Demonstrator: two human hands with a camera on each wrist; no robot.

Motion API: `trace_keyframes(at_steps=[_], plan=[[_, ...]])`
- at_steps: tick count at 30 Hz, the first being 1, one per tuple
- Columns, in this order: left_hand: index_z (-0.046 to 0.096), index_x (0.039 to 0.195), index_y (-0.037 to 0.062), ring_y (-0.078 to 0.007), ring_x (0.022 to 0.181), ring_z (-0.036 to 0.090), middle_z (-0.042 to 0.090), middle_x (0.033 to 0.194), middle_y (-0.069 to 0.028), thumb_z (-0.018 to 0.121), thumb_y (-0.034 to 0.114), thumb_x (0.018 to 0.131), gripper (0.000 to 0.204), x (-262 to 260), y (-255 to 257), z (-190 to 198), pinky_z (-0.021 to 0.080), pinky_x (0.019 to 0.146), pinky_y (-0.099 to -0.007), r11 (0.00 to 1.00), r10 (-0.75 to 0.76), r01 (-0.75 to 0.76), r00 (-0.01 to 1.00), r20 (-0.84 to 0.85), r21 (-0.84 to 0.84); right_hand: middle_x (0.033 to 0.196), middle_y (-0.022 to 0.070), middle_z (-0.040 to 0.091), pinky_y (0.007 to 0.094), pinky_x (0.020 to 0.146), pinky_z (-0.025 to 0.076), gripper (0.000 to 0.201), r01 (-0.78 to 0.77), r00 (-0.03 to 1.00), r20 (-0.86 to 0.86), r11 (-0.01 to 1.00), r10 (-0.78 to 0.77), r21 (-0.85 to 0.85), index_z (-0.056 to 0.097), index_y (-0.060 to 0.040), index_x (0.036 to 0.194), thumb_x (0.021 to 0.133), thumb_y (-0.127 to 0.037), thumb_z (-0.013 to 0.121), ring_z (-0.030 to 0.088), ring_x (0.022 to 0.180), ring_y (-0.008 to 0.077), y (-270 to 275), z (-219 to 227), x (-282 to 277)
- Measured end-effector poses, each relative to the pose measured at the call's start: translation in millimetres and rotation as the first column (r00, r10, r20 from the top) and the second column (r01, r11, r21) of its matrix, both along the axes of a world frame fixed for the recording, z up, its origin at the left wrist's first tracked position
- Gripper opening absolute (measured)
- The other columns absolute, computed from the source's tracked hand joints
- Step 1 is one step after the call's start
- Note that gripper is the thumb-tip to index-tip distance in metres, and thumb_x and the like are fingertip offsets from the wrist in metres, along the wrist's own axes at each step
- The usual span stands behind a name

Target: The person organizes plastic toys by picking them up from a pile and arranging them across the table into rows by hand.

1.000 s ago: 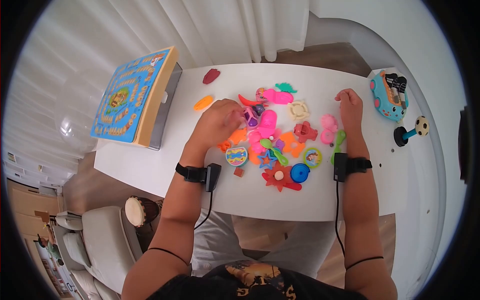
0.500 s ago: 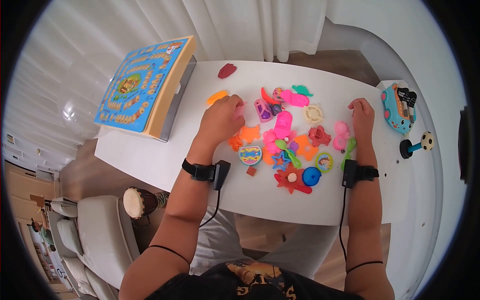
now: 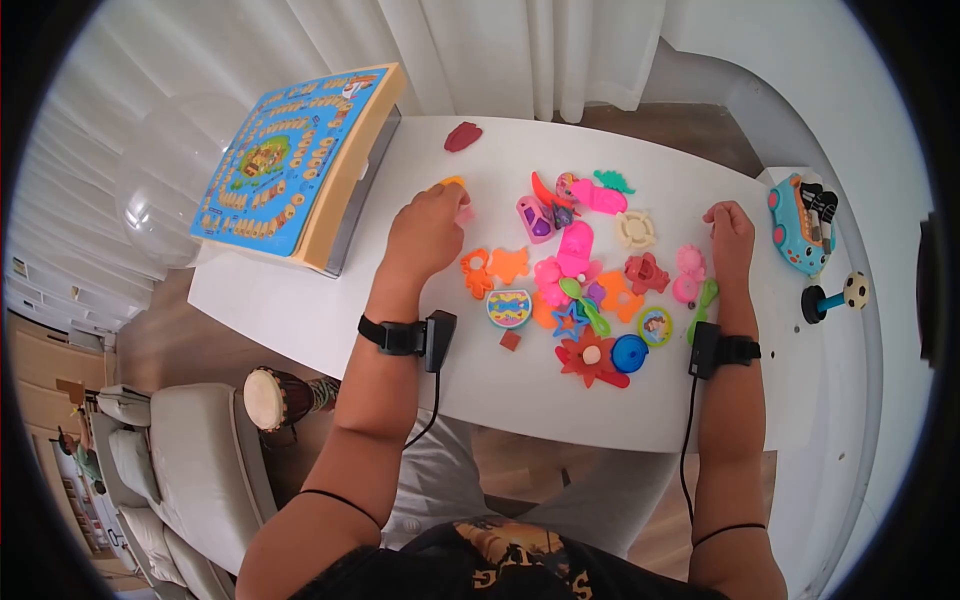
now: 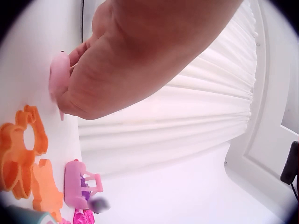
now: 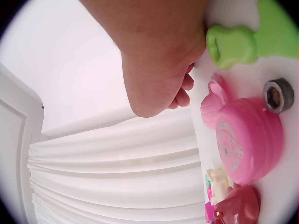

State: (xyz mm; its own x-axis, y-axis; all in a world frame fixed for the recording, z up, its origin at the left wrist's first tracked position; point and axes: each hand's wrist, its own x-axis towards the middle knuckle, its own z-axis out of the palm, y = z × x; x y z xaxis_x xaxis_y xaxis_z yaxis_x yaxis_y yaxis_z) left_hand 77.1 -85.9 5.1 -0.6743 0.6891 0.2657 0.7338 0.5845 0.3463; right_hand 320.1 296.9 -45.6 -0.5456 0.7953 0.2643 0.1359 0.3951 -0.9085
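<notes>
My left hand rests on the white table left of a heap of coloured plastic toys. Its fingertips pinch a small pale pink piece, seen close in the left wrist view against the tabletop. An orange piece peeks out just beyond the knuckles. Two orange cutters lie near this hand, with a pink and purple toy further right. My right hand sits at the heap's right side, fingers loosely curled, holding nothing. A pink pig toy and a green piece lie beside it.
A blue board-game box leans at the table's left end. A dark red piece lies at the far edge. A blue toy car and a ball-on-stick toy stand at the right. White curtains hang behind.
My left hand has drawn leftward out of the toy heap, carrying the pink piece. The right hand has stayed in place.
</notes>
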Motion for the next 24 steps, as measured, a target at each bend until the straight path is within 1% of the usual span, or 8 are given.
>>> trace_keyframes(at_steps=[5, 9, 12, 15, 17, 18, 20, 24], plan=[[0.067, 0.098, 0.0077, -0.0347, 0.1, 0.067, 0.07, 0.103, -0.0117, 0.06, -0.002, 0.081, 0.021, -7, -17, 7, 0.054, 0.082, -0.0454, 0.991, 0.08, -0.066, 0.99, 0.118, -0.116, 0.077, -0.0018, 0.063, 0.0245, 0.059, 0.038, 0.019, 0.006, 1.0, -0.001, 1.0, -0.006, 0.024, 0.066, -0.003, 0.085, 0.098, -0.013, 0.055, 0.046, 0.065, 0.0049, -1, 1, 0], [0.068, 0.096, 0.0075, -0.0345, 0.1, 0.066, 0.07, 0.103, -0.012, 0.062, 0.001, 0.081, 0.017, -16, -25, 8, 0.054, 0.082, -0.0447, 0.983, 0.115, -0.094, 0.985, 0.128, -0.161, 0.078, -0.001, 0.064, 0.0248, 0.062, 0.039, 0.019, 0.008, 1.0, -0.01, 1.0, -0.008, -0.012, 0.066, -0.0024, 0.085, 0.098, -0.012, 0.055, 0.047, 0.067, 0.0055, 0, 0, 0], [0.068, 0.096, 0.0029, -0.034, 0.098, 0.068, 0.07, 0.101, -0.0141, 0.067, 0.004, 0.083, 0.013, -18, -26, 9, 0.055, 0.083, -0.041, 0.965, 0.154, -0.127, 0.983, 0.102, -0.229, 0.08, -0.0002, 0.065, 0.0252, 0.064, 0.04, 0.02, 0.006, 1.0, -0.008, 1.0, -0.006, 0.028, 0.066, -0.002, 0.085, 0.097, -0.013, 0.055, 0.049, 0.069, 0.0062, 1, -2, 0], [0.067, 0.1, 0.0032, -0.0335, 0.097, 0.068, 0.07, 0.1, -0.0132, 0.07, 0.01, 0.084, 0.017, -12, -17, 13, 0.055, 0.083, -0.0405, 0.968, 0.167, -0.155, 0.985, 0.043, -0.199, 0.08, 0.0003, 0.066, 0.0254, 0.065, 0.041, 0.02, 0.008, 1.0, 0.009, 1.0, -0.008, 0.018, 0.066, -0.002, 0.086, 0.098, -0.013, 0.055, 0.05, 0.07, 0.0067, -2, 2, 0], [0.067, 0.109, 0.0045, -0.0322, 0.097, 0.069, 0.07, 0.101, -0.0127, 0.072, 0.015, 0.087, 0.025, -8, -7, 13, 0.055, 0.083, -0.0416, 0.982, 0.182, -0.181, 0.983, 0.018, -0.061, 0.081, 0.0003, 0.066, 0.0253, 0.065, 0.041, 0.02, 0.007, 1.0, -0.007, 1.0, -0.006, 0.025, 0.066, -0.002, 0.086, 0.098, -0.013, 0.055, 0.05, 0.07, 0.0066, 0, -1, -1], [0.067, 0.109, 0.0045, -0.0322, 0.097, 0.069, 0.07, 0.101, -0.0127, 0.072, 0.015, 0.087, 0.025, -7, -3, 12, 0.055, 0.083, -0.0416, 0.982, 0.181, -0.18, 0.983, 0.017, -0.061, 0.081, 0.0004, 0.066, 0.0252, 0.065, 0.041, 0.02, 0.003, 1.0, -0.023, 0.999, -0.002, 0.032, 0.066, -0.002, 0.086, 0.098, -0.013, 0.055, 0.05, 0.07, 0.0066, 0, -2, -1], [0.066, 0.122, 0.0063, -0.0309, 0.102, 0.068, 0.07, 0.107, -0.0119, 0.074, 0.018, 0.088, 0.037, -7, 1, 7, 0.055, 0.086, -0.0418, 0.987, 0.163, -0.163, 0.985, 0.058, -0.001, 0.081, 0.0006, 0.066, 0.0252, 0.066, 0.041, 0.02, 0.004, 1.0, -0.005, 1.0, -0.004, 0.019, 0.066, -0.0018, 0.086, 0.098, -0.013, 0.054, 0.051, 0.071, 0.0069, -2, 2, 0], [0.066, 0.128, 0.0075, -0.0341, 0.111, 0.066, 0.069, 0.119, -0.0148, 0.075, 0.023, 0.087, 0.044, -16, 2, -10, 0.055, 0.093, -0.0455, 0.989, 0.144, -0.144, 0.99, -0.005, -0.025, 0.081, 0.0012, 0.066, 0.0253, 0.068, 0.043, 0.02, -0.003, 1.0, -0.003, 1.0, 0.003, 0.009, 0.065, -0.0014, 0.085, 0.098, -0.013, 0.054, 0.053, 0.074, 0.0077, 2, -2, 0]])
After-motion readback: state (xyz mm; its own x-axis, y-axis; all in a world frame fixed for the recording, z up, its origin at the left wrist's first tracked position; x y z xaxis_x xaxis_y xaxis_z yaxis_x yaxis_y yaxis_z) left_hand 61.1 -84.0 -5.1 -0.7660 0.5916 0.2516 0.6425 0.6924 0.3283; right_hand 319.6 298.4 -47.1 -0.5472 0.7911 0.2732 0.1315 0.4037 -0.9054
